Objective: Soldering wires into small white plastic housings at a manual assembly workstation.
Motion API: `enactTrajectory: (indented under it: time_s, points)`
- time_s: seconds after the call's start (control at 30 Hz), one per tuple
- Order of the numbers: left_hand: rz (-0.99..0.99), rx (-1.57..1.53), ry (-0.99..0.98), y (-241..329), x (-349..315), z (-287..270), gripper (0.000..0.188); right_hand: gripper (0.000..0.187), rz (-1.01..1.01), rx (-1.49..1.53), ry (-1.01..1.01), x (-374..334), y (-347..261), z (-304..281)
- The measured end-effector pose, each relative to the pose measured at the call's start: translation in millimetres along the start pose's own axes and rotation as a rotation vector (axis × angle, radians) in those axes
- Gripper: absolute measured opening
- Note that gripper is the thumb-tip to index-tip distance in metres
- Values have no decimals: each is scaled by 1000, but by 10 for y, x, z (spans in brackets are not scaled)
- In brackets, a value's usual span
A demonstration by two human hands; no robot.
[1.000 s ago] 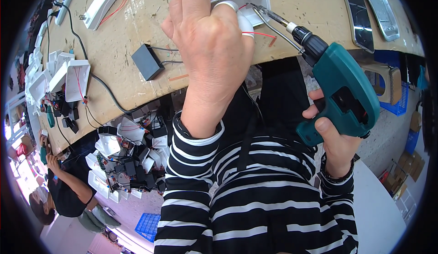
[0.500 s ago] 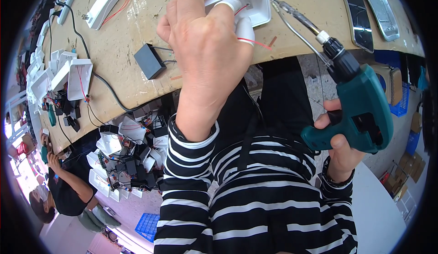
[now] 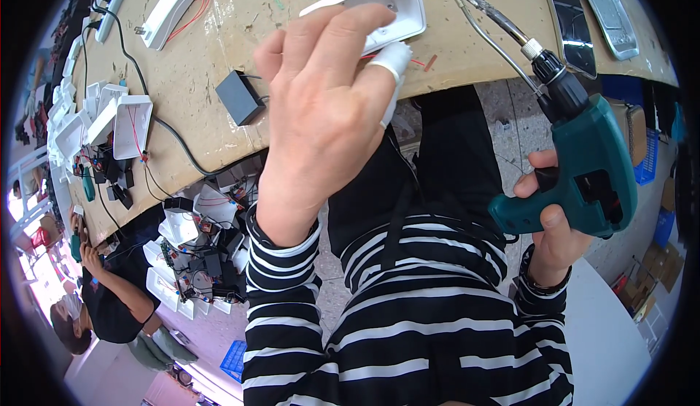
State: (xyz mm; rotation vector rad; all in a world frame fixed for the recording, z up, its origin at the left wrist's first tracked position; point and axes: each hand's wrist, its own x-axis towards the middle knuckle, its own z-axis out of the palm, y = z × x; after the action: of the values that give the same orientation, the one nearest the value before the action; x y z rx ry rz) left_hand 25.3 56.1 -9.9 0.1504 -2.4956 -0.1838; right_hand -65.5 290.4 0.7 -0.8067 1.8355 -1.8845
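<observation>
My right hand grips a green pistol-shaped soldering gun, its metal tip and curved feed tube angled toward the bench. My left hand is beside an open white plastic housing, its middle finger reaching over the near edge. White covers wrap the index finger and thumb, which are drawn together; what lies between them is hidden. A thin red wire shows on either side of the covered index finger. Left of this hand is a black box with dark leads.
A white plug-in housing with red wires lies far left, near a black cable. Open white shells crowd the bench's left edge, with more parts below. Dark panels lie far right. A co-worker sits lower left.
My left hand has drawn back from inside the white housing, its index finger now lower and close to the thumb. The soldering gun has shifted slightly right.
</observation>
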Motion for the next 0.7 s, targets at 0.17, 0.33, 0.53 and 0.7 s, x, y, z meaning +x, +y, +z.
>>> enactTrajectory:
  time_s: [0.17,0.33,0.53,0.7]
  points:
    - [12,32,-4,46,51,138,19,64,-15,-29,3,5,-3,-12]
    - [23,-21,23,0,33,185,15,64,-28,-30,9,1,6,-29]
    - [-44,-30,154,-9,-23,234,13,64,-17,1,6,8,-2,-24]
    - [-93,41,272,5,27,299,14,64,-26,20,-5,0,27,-22]
